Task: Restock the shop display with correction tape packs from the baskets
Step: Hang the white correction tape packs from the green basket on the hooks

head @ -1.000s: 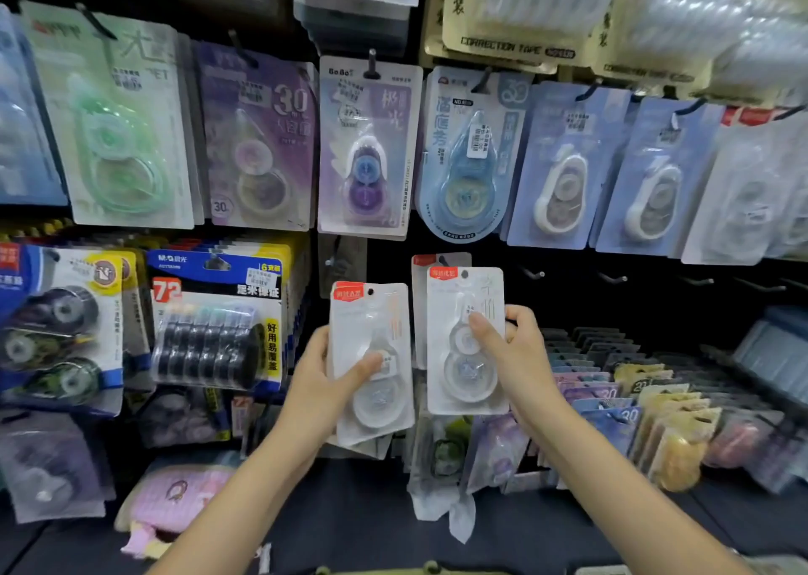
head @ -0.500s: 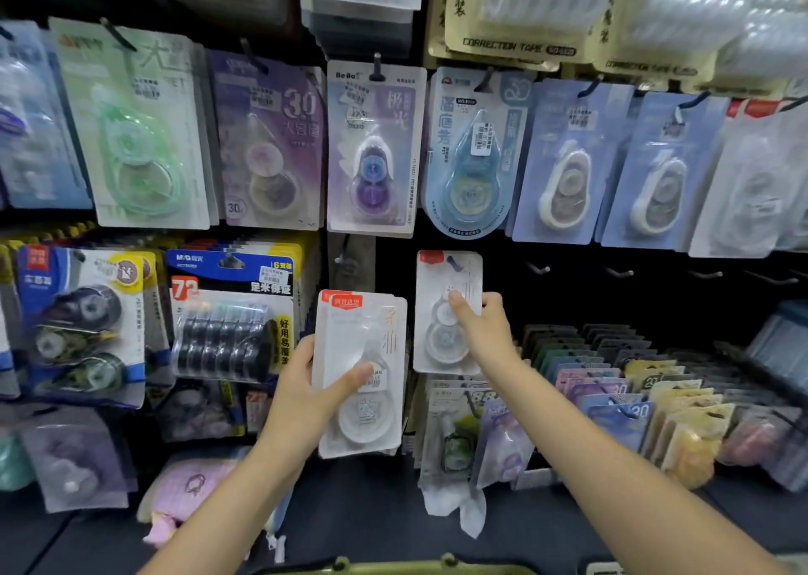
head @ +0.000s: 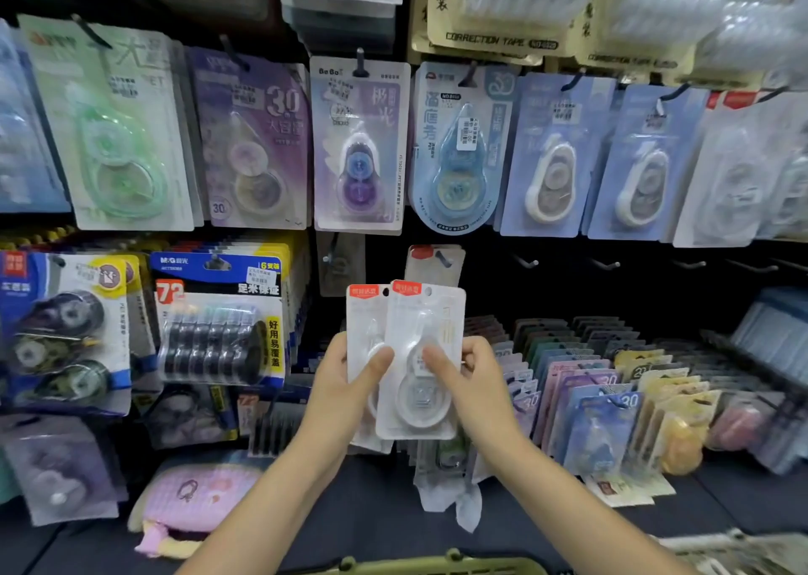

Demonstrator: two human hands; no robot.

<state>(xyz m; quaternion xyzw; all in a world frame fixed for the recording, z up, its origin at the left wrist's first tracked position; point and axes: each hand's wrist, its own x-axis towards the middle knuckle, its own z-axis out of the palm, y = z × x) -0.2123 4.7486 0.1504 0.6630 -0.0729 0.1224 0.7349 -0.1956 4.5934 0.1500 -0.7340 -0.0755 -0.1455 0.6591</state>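
Presently both hands, left hand [head: 345, 382] and right hand [head: 474, 378], pinch two overlapping white packs [head: 419, 356] below a hook [head: 441, 260]. Hanging is in hand; next, the front pack's hole must meet that hook.

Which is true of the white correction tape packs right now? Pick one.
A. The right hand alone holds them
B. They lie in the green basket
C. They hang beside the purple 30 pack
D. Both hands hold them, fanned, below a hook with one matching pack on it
D: the left hand and right hand both grip the white packs, below the hung pack.
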